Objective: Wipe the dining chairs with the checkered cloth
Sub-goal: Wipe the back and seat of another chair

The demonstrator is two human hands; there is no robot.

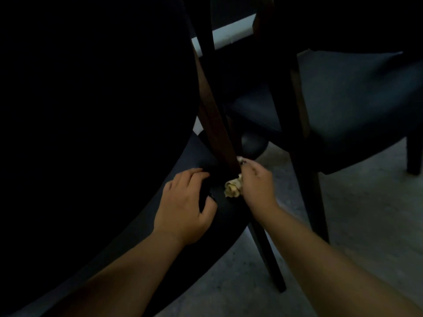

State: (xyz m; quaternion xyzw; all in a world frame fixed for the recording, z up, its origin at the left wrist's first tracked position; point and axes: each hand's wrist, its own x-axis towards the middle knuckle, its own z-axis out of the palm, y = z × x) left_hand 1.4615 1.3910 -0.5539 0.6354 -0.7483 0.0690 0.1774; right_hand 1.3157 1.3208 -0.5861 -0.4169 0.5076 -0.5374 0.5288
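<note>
Dim room: grey speckled floor (357, 259), perhaps concrete, and a pale band of wall (231, 30) beyond.

2 bare forearms reach into the dim view from the bottom edge, with no sleeve on either one as far as the frame shows. The left hand (185, 202) and the right hand (257, 185) are bare too, with no glove, watch or ring that the low light lets me make out.
</note>
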